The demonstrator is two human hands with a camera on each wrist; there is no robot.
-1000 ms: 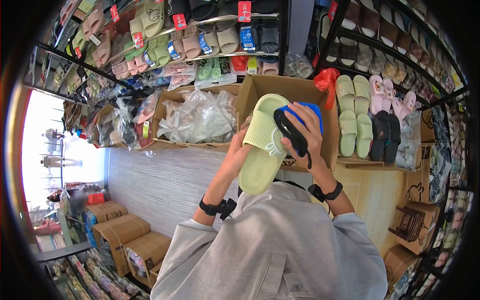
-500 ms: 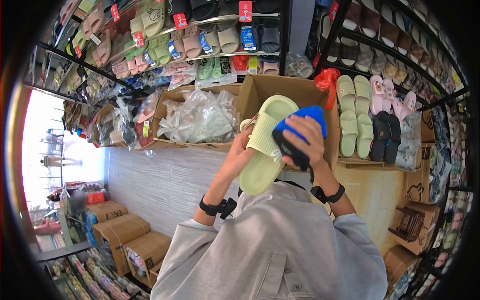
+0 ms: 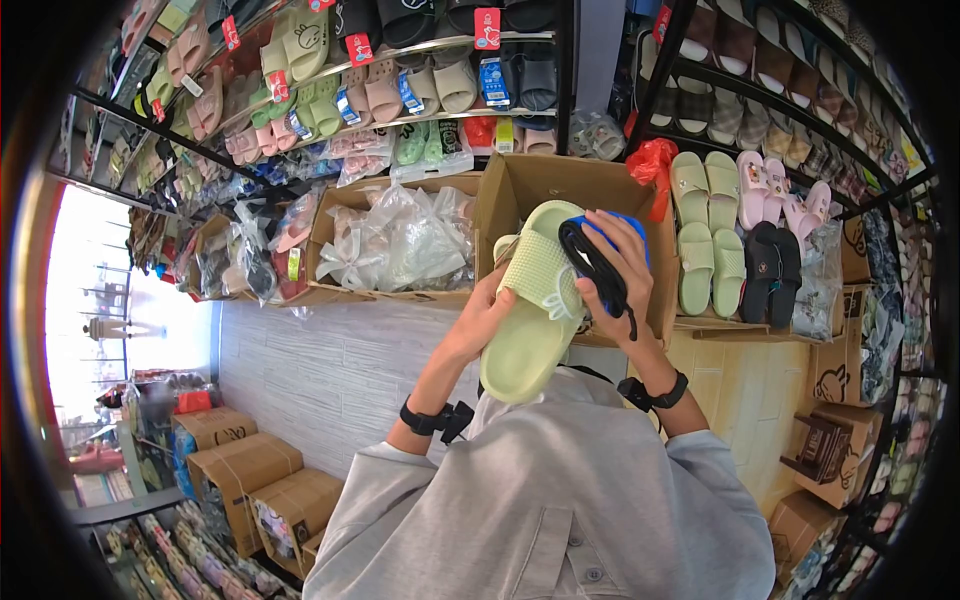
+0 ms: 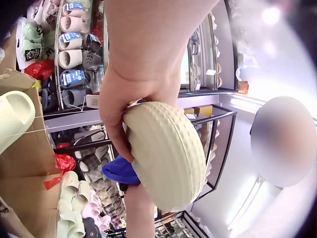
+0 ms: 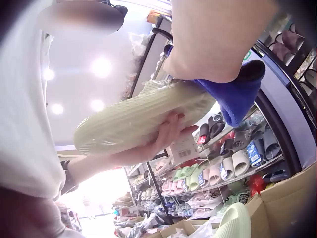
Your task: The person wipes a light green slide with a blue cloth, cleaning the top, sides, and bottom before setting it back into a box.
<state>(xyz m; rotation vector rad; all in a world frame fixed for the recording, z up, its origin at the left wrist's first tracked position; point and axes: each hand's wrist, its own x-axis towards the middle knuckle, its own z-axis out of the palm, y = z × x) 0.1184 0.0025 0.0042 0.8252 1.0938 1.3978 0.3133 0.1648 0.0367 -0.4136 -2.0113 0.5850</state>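
Left hand fingers grip a pale-green slide, seemingly steadying it; right hand fingers clasp blue cloth at the slide's edge.

Room inside carton beyond the held slipper

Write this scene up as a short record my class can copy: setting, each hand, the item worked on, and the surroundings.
Setting: room lined with slipper racks
Left hand: grips the pale green slipper
Right hand: holds a blue-and-black cloth item by the slipper's strap
Slipper detail: textured strap, rabbit-like outline
Below: open cardboard box
Right of box: green slippers, pink slippers, black slippers
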